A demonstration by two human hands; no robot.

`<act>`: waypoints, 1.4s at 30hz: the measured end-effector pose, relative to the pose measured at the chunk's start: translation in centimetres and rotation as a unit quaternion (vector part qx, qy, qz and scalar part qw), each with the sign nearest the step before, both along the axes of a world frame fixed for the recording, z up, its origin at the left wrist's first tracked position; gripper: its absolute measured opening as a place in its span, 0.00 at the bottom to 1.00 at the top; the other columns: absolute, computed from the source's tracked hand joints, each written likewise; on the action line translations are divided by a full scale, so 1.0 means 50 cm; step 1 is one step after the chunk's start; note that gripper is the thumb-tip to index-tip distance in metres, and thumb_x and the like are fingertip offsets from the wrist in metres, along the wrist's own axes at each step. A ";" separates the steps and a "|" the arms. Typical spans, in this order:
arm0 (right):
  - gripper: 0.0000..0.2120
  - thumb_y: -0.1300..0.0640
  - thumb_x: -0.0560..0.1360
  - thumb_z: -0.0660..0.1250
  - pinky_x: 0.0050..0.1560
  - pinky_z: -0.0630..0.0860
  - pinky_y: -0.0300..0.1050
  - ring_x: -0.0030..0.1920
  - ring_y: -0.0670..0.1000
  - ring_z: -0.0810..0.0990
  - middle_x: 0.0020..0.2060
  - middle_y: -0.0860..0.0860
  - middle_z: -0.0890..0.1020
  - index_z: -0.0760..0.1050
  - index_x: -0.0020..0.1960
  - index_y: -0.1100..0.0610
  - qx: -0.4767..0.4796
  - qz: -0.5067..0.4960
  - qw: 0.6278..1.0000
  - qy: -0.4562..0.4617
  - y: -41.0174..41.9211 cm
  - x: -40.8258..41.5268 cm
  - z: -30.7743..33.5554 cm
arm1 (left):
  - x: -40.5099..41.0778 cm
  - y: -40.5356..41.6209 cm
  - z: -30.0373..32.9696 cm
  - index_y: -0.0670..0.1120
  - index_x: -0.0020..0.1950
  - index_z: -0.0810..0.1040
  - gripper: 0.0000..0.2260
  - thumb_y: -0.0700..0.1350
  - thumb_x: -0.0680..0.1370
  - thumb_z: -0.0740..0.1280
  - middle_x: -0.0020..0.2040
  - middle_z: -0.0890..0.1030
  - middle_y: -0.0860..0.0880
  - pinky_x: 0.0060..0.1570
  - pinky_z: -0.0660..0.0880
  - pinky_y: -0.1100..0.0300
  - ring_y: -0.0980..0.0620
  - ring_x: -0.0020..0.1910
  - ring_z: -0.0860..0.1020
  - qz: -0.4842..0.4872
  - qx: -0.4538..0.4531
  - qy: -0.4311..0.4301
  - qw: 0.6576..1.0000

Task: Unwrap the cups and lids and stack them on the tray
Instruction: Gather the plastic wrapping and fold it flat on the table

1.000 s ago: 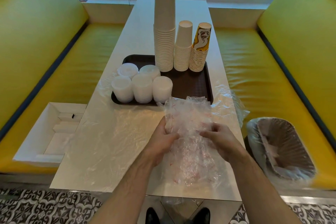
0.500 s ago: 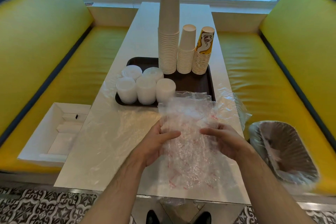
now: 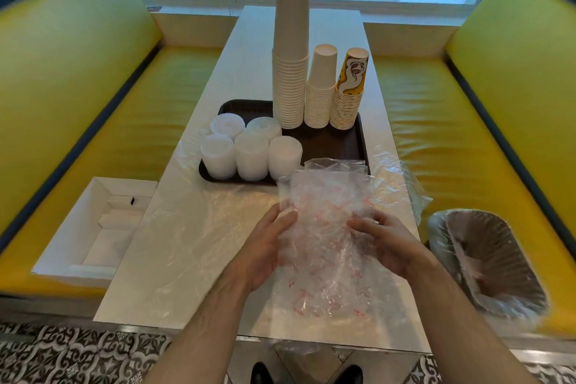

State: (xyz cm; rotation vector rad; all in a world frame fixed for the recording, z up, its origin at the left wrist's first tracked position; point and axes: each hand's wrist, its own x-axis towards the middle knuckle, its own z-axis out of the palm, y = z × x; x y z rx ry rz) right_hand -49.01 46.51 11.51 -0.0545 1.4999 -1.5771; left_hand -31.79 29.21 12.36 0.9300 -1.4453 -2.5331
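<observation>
A crumpled clear plastic wrapper (image 3: 327,227) with red print lies over the near part of the white table. My left hand (image 3: 265,246) grips its left side and my right hand (image 3: 383,243) grips its right side. Behind it stands a dark brown tray (image 3: 330,143). On the tray's back edge are a tall stack of plain paper cups (image 3: 290,72), a shorter white cup stack (image 3: 321,90) and a printed yellow cup stack (image 3: 349,93). Several stacks of white lids (image 3: 251,156) fill the tray's left half.
More clear plastic film (image 3: 199,227) is spread over the table's left part. An open white cardboard box (image 3: 90,234) sits on the left yellow bench. A bin lined with a plastic bag (image 3: 489,262) stands at the right, by the table edge.
Both hands have lifted the wrapper's upper part and shifted slightly apart on it. The camera has tilted down a little, so the tray and cups sit lower in view.
</observation>
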 end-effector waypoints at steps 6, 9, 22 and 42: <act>0.23 0.66 0.71 0.72 0.49 0.82 0.50 0.55 0.60 0.84 0.57 0.64 0.83 0.76 0.65 0.65 -0.074 0.039 0.996 0.007 -0.015 0.011 0.023 | -0.015 0.021 0.007 0.51 0.73 0.70 0.32 0.38 0.72 0.76 0.64 0.82 0.45 0.64 0.76 0.41 0.44 0.64 0.81 -0.039 -0.082 0.034 0.995; 0.21 0.67 0.69 0.73 0.50 0.83 0.51 0.52 0.59 0.85 0.54 0.64 0.84 0.77 0.62 0.68 -0.077 0.028 0.996 0.042 -0.019 0.008 0.041 | -0.020 0.022 0.027 0.45 0.70 0.75 0.20 0.33 0.78 0.69 0.60 0.84 0.44 0.62 0.78 0.42 0.43 0.60 0.83 -0.027 -0.084 0.022 0.996; 0.23 0.74 0.69 0.70 0.44 0.83 0.41 0.47 0.52 0.86 0.48 0.57 0.86 0.75 0.62 0.64 -0.201 0.071 0.971 0.108 -0.036 -0.022 0.150 | -0.036 -0.043 0.126 0.40 0.49 0.86 0.12 0.29 0.73 0.66 0.42 0.86 0.44 0.36 0.83 0.56 0.49 0.38 0.86 -0.004 -0.020 0.111 0.994; 0.20 0.47 0.57 0.86 0.26 0.71 0.27 0.21 0.36 0.76 0.19 0.49 0.76 0.79 0.28 0.58 -0.133 0.063 0.958 0.248 -0.040 -0.021 0.223 | 0.002 -0.080 0.164 0.52 0.52 0.88 0.17 0.34 0.75 0.66 0.49 0.87 0.47 0.40 0.85 0.52 0.49 0.46 0.86 -0.109 -0.050 0.098 0.988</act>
